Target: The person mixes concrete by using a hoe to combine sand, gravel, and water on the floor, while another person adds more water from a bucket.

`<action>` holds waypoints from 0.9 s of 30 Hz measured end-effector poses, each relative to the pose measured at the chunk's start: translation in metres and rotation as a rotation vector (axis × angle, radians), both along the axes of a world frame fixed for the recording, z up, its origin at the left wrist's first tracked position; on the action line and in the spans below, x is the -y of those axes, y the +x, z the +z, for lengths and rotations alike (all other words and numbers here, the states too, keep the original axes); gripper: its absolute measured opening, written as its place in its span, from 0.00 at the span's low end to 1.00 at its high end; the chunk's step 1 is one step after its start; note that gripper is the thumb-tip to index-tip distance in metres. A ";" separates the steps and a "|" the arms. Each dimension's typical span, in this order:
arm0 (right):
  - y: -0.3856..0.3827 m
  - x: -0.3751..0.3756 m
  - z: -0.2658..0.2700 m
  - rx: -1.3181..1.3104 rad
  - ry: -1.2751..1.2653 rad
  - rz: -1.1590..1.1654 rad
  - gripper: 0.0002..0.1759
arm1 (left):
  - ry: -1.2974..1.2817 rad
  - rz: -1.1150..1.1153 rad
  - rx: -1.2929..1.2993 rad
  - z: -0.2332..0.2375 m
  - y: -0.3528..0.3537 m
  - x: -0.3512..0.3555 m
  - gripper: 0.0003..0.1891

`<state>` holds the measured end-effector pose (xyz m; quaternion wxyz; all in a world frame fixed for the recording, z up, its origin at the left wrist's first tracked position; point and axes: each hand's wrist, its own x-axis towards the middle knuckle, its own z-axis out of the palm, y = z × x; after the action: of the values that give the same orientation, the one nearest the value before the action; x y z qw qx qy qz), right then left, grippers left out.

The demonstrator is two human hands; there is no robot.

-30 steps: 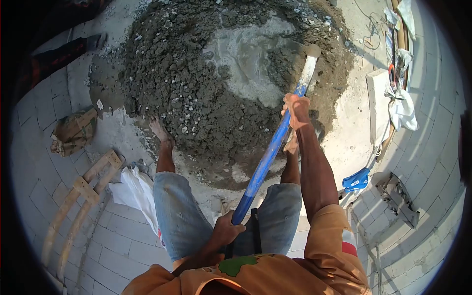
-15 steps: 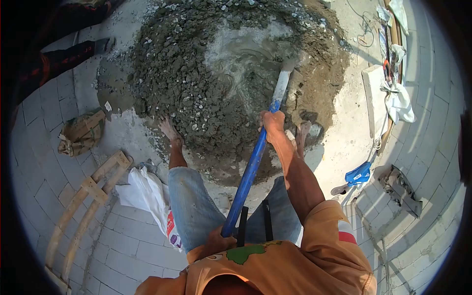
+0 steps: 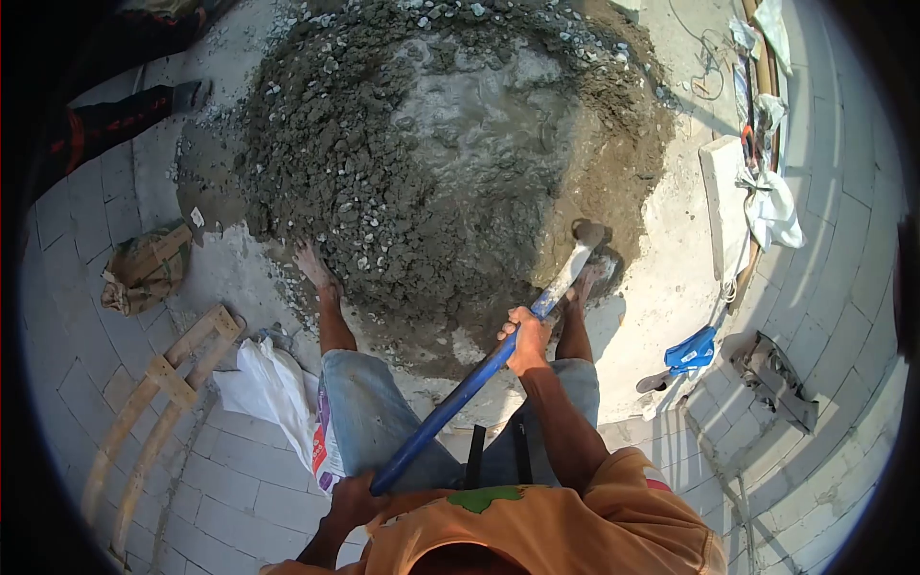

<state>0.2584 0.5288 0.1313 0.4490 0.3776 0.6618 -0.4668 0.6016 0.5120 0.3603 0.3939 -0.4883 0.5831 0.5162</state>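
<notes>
My right hand (image 3: pixel 526 340) is wrapped round the blue shaft of a long-handled tool (image 3: pixel 450 407), near where the blue meets the pale section. At the shaft's lower end, beside my thigh, my left hand (image 3: pixel 356 500) grips it too. The tool's grey head (image 3: pixel 588 232) is over brown sand at the right side of the pile, close to my right foot (image 3: pixel 582 286). A large heap of wet grey mortar and gravel (image 3: pixel 355 163) spreads in front of me, with a watery patch (image 3: pixel 489 115) in its upper middle.
Another person's legs (image 3: pixel 125 117) show at the upper left. A crumpled brown bag (image 3: pixel 149 268), a wooden frame (image 3: pixel 172 383) and white sacks (image 3: pixel 264 383) lie on the left. To the right are a pale slab (image 3: pixel 725 206), a blue item (image 3: pixel 690 352) and bundled poles (image 3: pixel 767 77).
The tool's head has come back from the wet patch, down towards my right foot. My right hand has moved lower, and my left hand has shifted left and down.
</notes>
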 end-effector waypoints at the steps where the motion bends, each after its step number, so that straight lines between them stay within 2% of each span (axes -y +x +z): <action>1: 0.001 -0.001 0.000 0.037 0.010 -0.074 0.04 | -0.068 -0.062 -0.052 -0.006 0.003 0.008 0.17; 4: 0.001 0.019 0.000 -0.002 0.008 -0.059 0.05 | -0.131 -0.057 -0.029 -0.027 0.009 0.037 0.15; 6: -0.010 0.038 0.008 -0.043 -0.007 -0.057 0.04 | -0.076 0.090 -0.112 -0.041 0.010 0.053 0.14; 10: -0.051 0.078 0.031 -0.121 -0.179 -0.077 0.07 | -0.115 0.130 -0.188 -0.083 -0.007 0.060 0.13; 13: -0.117 0.123 0.051 -0.270 -0.210 0.032 0.06 | -0.098 0.331 -0.314 -0.121 -0.070 0.060 0.12; 16: -0.190 0.182 0.080 -0.509 -0.370 0.167 0.08 | -0.127 0.322 -0.506 -0.179 -0.152 0.059 0.15; 17: -0.217 0.201 0.084 -0.549 -0.406 0.245 0.08 | -0.019 0.368 -0.508 -0.186 -0.190 0.072 0.15; 19: -0.271 0.238 0.078 -0.618 -0.488 0.308 0.06 | 0.045 0.472 -0.545 -0.205 -0.253 0.085 0.15; 20: -0.287 0.260 0.074 -0.646 -0.498 0.332 0.07 | -0.003 0.493 -0.581 -0.215 -0.280 0.089 0.16; 22: -0.305 0.298 0.044 -0.731 -0.439 0.433 0.05 | -0.057 0.513 -0.620 -0.237 -0.302 0.094 0.16; 24: -0.283 0.314 -0.014 -0.676 -0.257 0.567 0.05 | -0.005 0.676 -0.520 -0.249 -0.299 0.090 0.15; 25: -0.253 0.305 -0.063 -0.628 -0.207 0.598 0.06 | 0.096 0.767 -0.425 -0.257 -0.279 0.075 0.14; 26: -0.232 0.301 -0.099 -0.587 -0.165 0.630 0.07 | 0.083 0.760 -0.426 -0.264 -0.260 0.064 0.14; 27: -0.225 0.303 -0.103 -0.564 -0.168 0.601 0.07 | 0.060 0.749 -0.364 -0.254 -0.245 0.072 0.15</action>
<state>0.0339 0.2259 0.0283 0.3957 -0.0128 0.7992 -0.4523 0.3562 0.4398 0.1065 0.0832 -0.5557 0.4098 0.7185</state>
